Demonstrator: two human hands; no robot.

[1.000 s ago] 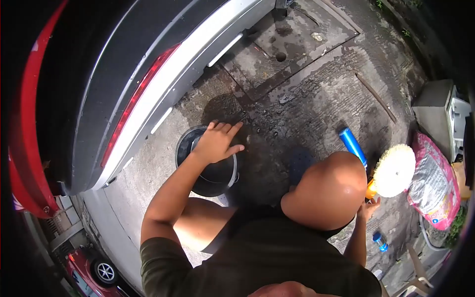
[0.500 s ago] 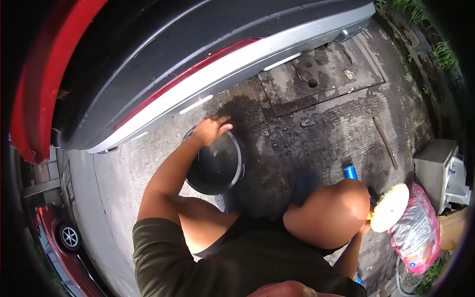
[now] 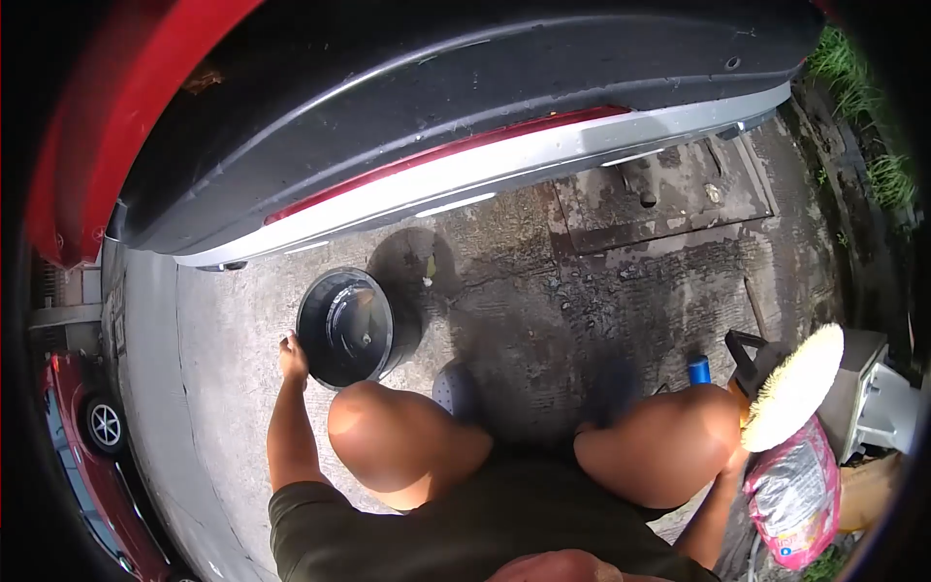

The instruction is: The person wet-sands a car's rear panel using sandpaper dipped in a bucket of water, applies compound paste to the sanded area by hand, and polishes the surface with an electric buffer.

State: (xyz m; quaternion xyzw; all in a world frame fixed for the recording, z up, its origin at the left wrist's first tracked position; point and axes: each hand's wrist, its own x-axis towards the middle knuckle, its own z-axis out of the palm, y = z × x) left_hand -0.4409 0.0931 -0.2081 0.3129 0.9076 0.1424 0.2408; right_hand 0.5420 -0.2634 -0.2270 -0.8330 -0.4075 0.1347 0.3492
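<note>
The black bucket [image 3: 312, 339] leans slightly on the concrete in front of my left knee, its open mouth facing up and some light reflecting inside. My left hand [image 3: 293, 357] is at the bucket's lower left side, fingers closed against it. At the right, my right hand [image 3: 734, 460] holds a power polisher by its orange body [image 3: 745, 400]; my knee and the pad partly hide the grip. The polisher's round, fluffy white pad [image 3: 793, 388] faces outward to the right. Its black side handle [image 3: 742, 351] sticks up.
A car's silver-white bumper [image 3: 543, 152] spans the area ahead. A blue cylinder [image 3: 698, 370] stands beyond my right knee. To the right are a pink bag [image 3: 797, 495], a grey box [image 3: 858, 373] and cardboard [image 3: 866, 493]. A red car [image 3: 82, 451] is at far left.
My left hand has gone from over the bucket's rim to its left side. The bucket has shifted left and tilted. The polisher's black handle has come into view as its pad turned.
</note>
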